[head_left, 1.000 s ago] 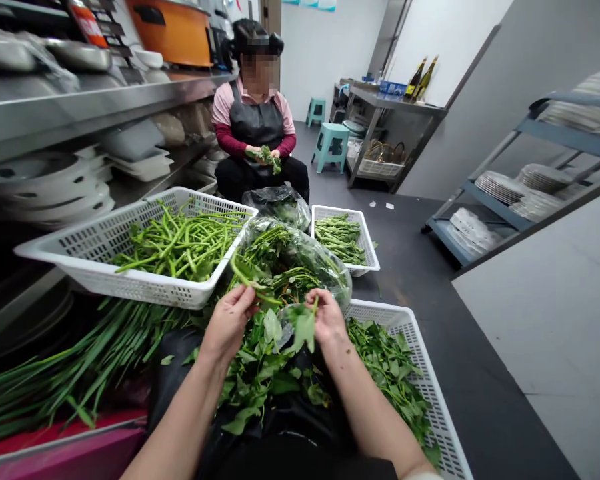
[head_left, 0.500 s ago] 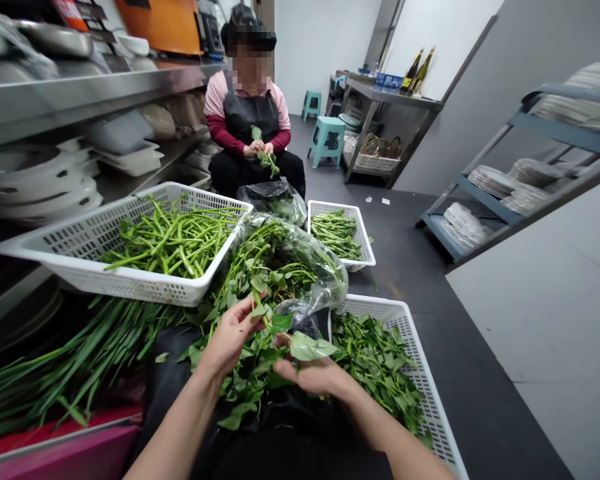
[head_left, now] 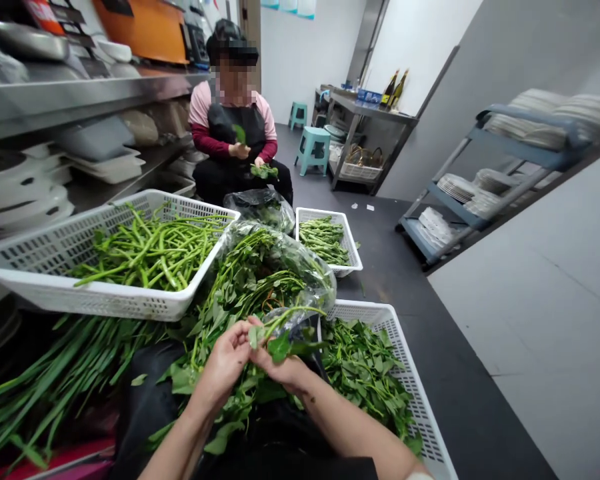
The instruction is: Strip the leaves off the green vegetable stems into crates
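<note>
Both hands meet over my lap around a leafy green stem (head_left: 297,313), whose bare end points right and whose broad leaves hang below it. My left hand (head_left: 229,355) is closed, thumb and fingertips pinching at the stem's left part by a pale leaf. My right hand (head_left: 284,372) is closed on the same stem from below, its fingers partly hidden by leaves. Loose leafy greens (head_left: 250,390) lie under the hands. Just beyond is a clear plastic bag (head_left: 325,273) stuffed with long leafy stems.
White baskets hold bare green stems (head_left: 150,250) at left, picked leaves (head_left: 367,367) at right and green stalks (head_left: 323,240) farther off. Long green leaves (head_left: 70,373) lie at left. Opposite sits a co-worker (head_left: 235,127) handling greens. A plate trolley (head_left: 435,193) stands right.
My hands have come together, the right moving left to the left hand. The stem now points right instead of up. The co-worker's hands have moved apart, and the view has shifted slightly right.
</note>
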Motion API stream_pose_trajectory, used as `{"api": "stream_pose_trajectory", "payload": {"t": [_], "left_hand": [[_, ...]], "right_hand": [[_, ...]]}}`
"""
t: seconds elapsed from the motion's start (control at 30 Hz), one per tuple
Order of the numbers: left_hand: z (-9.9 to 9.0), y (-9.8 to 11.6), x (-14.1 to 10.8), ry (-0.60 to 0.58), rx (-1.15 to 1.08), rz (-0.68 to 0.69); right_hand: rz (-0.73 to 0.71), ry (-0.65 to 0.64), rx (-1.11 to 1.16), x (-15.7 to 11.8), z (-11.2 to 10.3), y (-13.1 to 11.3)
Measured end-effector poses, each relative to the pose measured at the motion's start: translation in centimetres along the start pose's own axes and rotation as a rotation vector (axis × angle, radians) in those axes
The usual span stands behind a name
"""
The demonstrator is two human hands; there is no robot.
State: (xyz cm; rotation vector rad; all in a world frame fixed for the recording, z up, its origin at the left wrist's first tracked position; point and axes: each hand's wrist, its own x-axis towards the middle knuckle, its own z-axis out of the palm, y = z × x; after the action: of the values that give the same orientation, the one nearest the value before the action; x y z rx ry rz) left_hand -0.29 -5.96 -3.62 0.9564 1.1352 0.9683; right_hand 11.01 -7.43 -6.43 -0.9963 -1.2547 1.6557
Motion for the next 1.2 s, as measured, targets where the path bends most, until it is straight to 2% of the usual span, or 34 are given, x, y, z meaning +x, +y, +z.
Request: {"api": "stream_pose_trajectory", "payload": {"t": [0.07, 0.13, 0.2, 0.27, 0.37, 0.47, 0.53, 0.63, 0.77, 0.83, 0.9, 0.97, 1.0, 1.07, 1.13, 1.2], "left_hand": [[0.4, -0.6, -0.2, -0.043, -0.058, -0.064], [0.5, -1.0, -0.4, -0.048, -0.144, -0.122], [0.2, -1.4, -0.5, -0.052, -0.232, -0.175], [-0.4, -1.7, -0.5, -0.07, -0.283, -0.245], [-1.4, -2.3, -0.5, -0.073, -0.317, -0.367], [-1.9, -2.9, -0.8, -0.022, -0.45, -0.406], [-2.0, -3.2, -1.1, 0.008, -0.544, -0.431], [-2.2, -3.2, -1.5, -0.072, -0.605, -0.518], [-2.5, -2.7, -1.5, -0.218, -0.642, -0.554], [-2.7, -2.5, -1.8, -0.245, -0.623, -0.55], [-3.0, -2.5, -2.5, -0.253, -0.566, -0.548], [-3.5, -2.4, -3.7, -0.25, -0.476, -0.538], [-3.9, -2.3, -4.4, -0.244, -0.425, -0.524], [-5.0, -1.5, -5.3, -0.206, -0.316, -0.475], [-6.6, 0.0, -5.3, -0.089, -0.204, -0.386], [-8.6, 2.0, -4.2, 0.119, -0.069, -0.253]], "right_hand": [[-0.092, 0.067, 0.063, 0.5, 0.5, 0.6], [-0.168, 0.187, 0.12, 0.9, 0.9, 1.0], [-0.151, 0.284, 0.182, 1.2, 1.4, 1.3], [-0.08, 0.282, 0.247, 1.2, 1.7, 1.4], [-0.008, 0.172, 0.328, 1.1, 1.6, 1.1], [0.032, 0.045, 0.377, 0.9, 1.3, 0.5], [0.102, 0.007, 0.403, 0.9, 1.2, 0.4], [0.22, 0.059, 0.449, 1.3, 1.5, 0.8], [0.257, 0.191, 0.557, 2.7, 2.0, 1.3], [0.302, 0.223, 0.62, 3.8, 1.4, 1.2], [0.317, 0.305, 0.652, 5.2, -0.4, 0.8], [0.274, 0.432, 0.581, 6.7, -3.0, 0.1], [0.247, 0.471, 0.451, 7.5, -4.3, -0.1], [0.199, 0.458, 0.065, 8.6, -6.2, -0.3], [0.183, 0.365, -0.274, 9.0, -6.4, 0.4], [0.184, 0.258, -0.436, 8.4, -4.8, 2.0]]}}
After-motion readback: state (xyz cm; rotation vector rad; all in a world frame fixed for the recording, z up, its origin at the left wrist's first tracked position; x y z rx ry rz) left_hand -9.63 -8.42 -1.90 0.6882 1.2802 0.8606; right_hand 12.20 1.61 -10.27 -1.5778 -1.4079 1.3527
